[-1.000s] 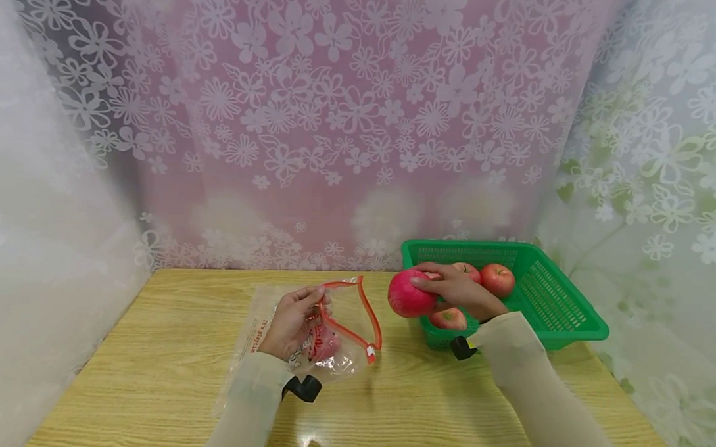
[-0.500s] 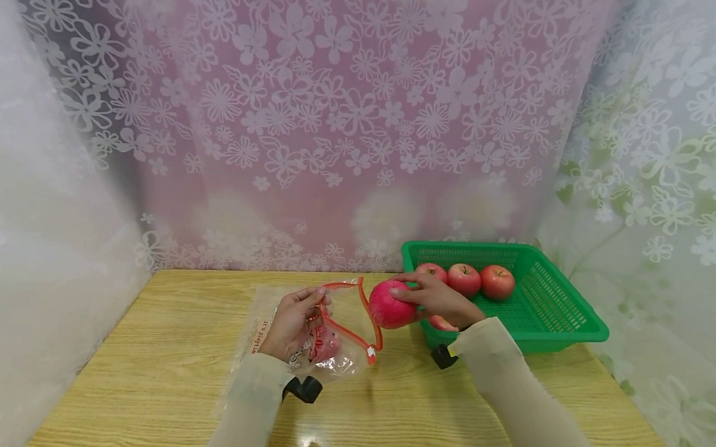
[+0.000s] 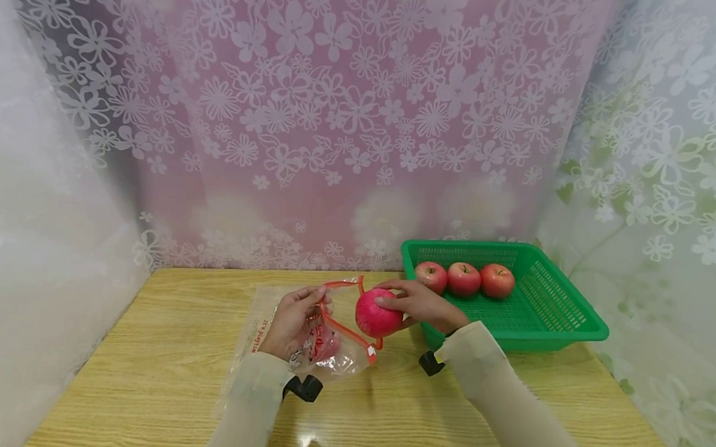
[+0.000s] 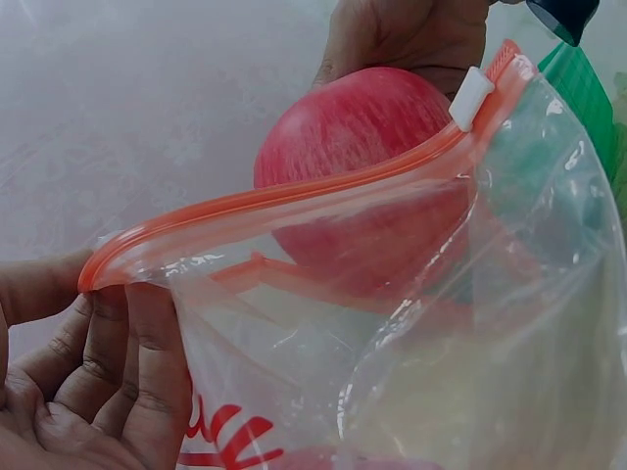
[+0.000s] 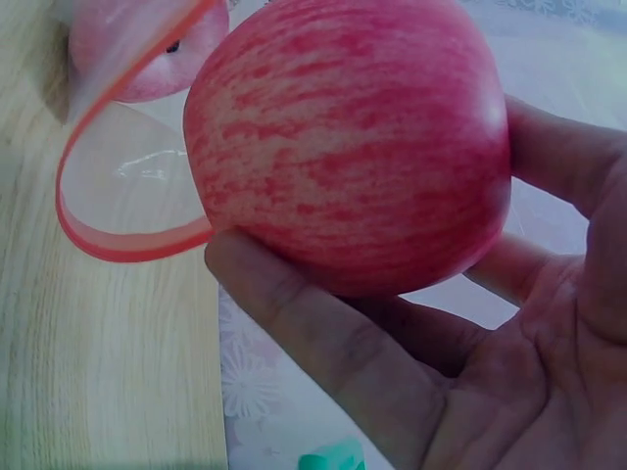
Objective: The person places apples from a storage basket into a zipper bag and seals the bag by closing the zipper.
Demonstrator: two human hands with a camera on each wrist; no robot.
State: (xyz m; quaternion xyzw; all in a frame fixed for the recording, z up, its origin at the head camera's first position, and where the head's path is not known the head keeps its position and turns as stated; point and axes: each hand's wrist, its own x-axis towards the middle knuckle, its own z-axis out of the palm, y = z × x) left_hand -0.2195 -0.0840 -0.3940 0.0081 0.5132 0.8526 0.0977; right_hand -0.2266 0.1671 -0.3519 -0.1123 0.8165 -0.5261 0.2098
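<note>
My left hand (image 3: 293, 321) pinches the orange rim of a clear zip bag (image 4: 323, 362), whose mouth stands wide apart. One apple (image 5: 147, 54) lies inside the bag, partly behind red print. In my right hand (image 3: 422, 303) is a second red apple (image 3: 379, 313), held between thumb and fingers right at the bag's mouth. From the left wrist view, this apple (image 4: 358, 127) shows partly above the orange zip strip and partly through the clear plastic. A white slider (image 4: 472, 98) sits at one end of the strip.
A green plastic basket (image 3: 564, 295) stands at the right of the wooden table (image 3: 144, 362). Three red apples (image 3: 464, 279) sit in a row at its back left. Flowered curtains (image 3: 342, 119) close off the back and sides.
My right hand has carried the apple leftward from over the basket's edge to the bag's opening. The left hand and the bag have stayed in place.
</note>
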